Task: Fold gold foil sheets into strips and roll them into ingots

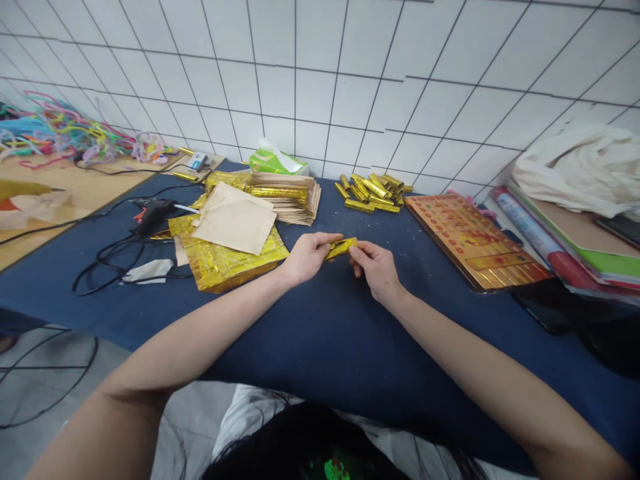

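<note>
Between my two hands, over the dark blue tabletop, is a small piece of gold foil paper (341, 248), partly rolled or folded. My left hand (311, 255) grips its left end with thumb and fingers. At the right end, my right hand (375, 267) pinches it between thumb and fingertips. Left of my left hand lies a stack of gold foil sheets (235, 267) with a tan paper sheet (235, 217) on top. Behind, a pile of finished-looking gold paper rolls (375, 192) rests near the wall.
A black glue gun (153, 217) and its looping cable lie at left. Behind are a thick paper stack (300, 200) and a green tissue pack (277, 160). Colourful pipe cleaners (75, 133) fill the far left. An orange-gold printed pack (475, 240) and a white cloth (580, 170) are at right.
</note>
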